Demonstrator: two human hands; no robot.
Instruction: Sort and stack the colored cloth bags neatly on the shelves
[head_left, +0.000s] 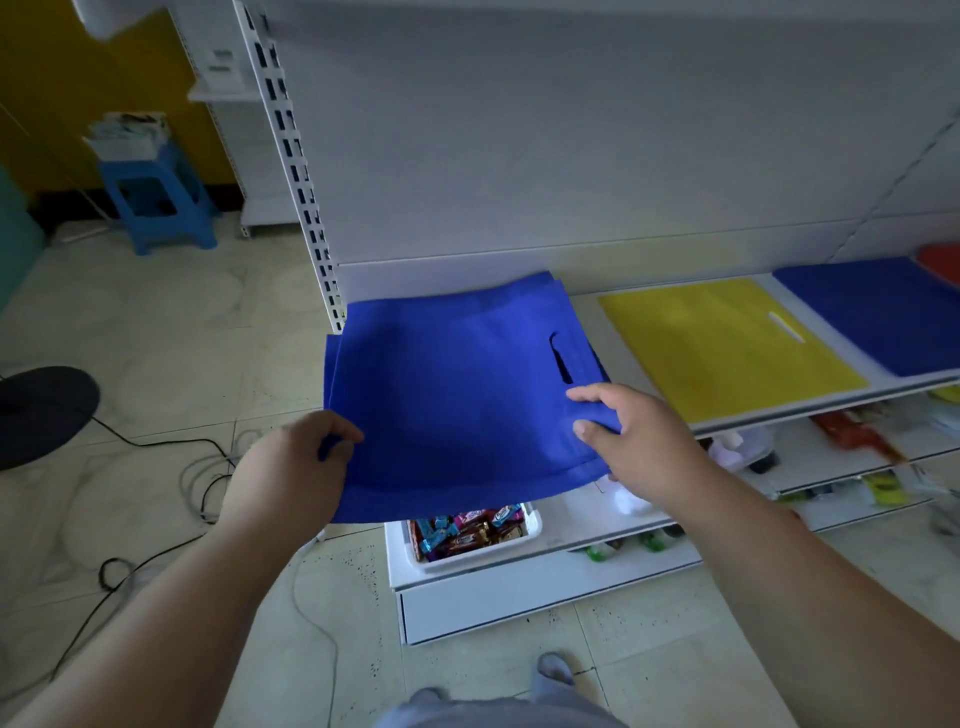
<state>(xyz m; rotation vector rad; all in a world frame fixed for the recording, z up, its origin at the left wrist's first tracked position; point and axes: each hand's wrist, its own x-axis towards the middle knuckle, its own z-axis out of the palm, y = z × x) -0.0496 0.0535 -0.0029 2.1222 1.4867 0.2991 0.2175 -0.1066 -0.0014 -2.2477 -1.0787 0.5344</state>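
A stack of blue cloth bags lies at the left end of the white shelf, its front part hanging over the shelf's edge. My left hand grips the stack's front left corner. My right hand pinches its front right edge, just below the cut-out handle slot. To the right on the same shelf lie a flat yellow bag, then another blue bag, and a corner of a red-orange bag at the far right.
Lower shelves hold a white bin of wrapped snacks, bottles and packets. Cables trail over the tiled floor at left beside a dark round fan base. A blue plastic stool stands at the back left. My feet show below.
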